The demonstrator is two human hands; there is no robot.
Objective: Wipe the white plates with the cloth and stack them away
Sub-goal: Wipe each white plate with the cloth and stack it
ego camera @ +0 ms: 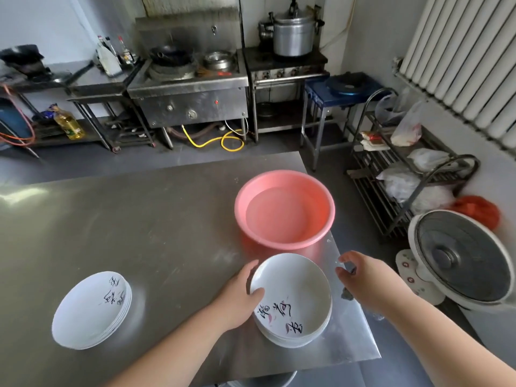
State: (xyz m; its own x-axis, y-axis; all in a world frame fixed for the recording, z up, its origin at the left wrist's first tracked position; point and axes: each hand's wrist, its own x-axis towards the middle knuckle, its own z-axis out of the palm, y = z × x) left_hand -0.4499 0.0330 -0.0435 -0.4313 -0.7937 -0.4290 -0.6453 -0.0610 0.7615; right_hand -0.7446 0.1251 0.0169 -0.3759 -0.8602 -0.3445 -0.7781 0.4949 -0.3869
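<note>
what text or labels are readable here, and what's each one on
No text here can be quoted as it reads.
On the top plate of the right stack: black brush characters, too stylised and blurred to quote.
On the top plate of the left stack: similar brush characters, unreadable.
On the oil bottle: label too small.
On the fan base: button marks too small.

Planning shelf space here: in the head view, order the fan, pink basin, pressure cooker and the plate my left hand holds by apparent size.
1. Fan, partly cut off.
2. Pink basin and plate: about alike; the plate is nearer, so unranked.
3. Pressure cooker, farthest away.
</note>
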